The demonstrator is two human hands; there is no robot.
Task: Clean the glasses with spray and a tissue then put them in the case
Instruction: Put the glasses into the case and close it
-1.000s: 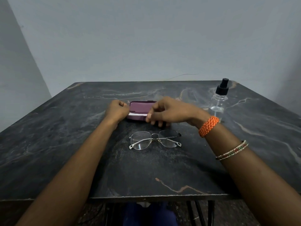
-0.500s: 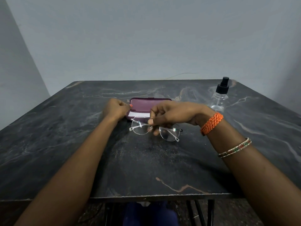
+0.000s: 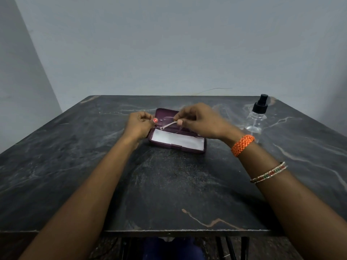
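Note:
The thin-framed glasses [image 3: 167, 122] hang just above the open maroon case [image 3: 187, 149] at the table's middle. My right hand [image 3: 201, 121] pinches their right side, with one temple arm slanting down under its fingertips. My left hand [image 3: 139, 125] is closed at the frame's left end, by the case's left edge, its thumb touching the lens rim. A white tissue [image 3: 177, 139] lies flat in the near half of the case. The clear spray bottle [image 3: 257, 119] with a black nozzle stands upright to the right, apart from both hands.
The dark marble table [image 3: 169, 184] has its front edge close to me and a grey wall behind its far edge. Metal legs and a dark blue shape show below the front edge.
My right hand has lifted the glasses off the table and carried them back over the case. The case now lies wide open, with the tissue showing. My left hand stayed at the case's left end.

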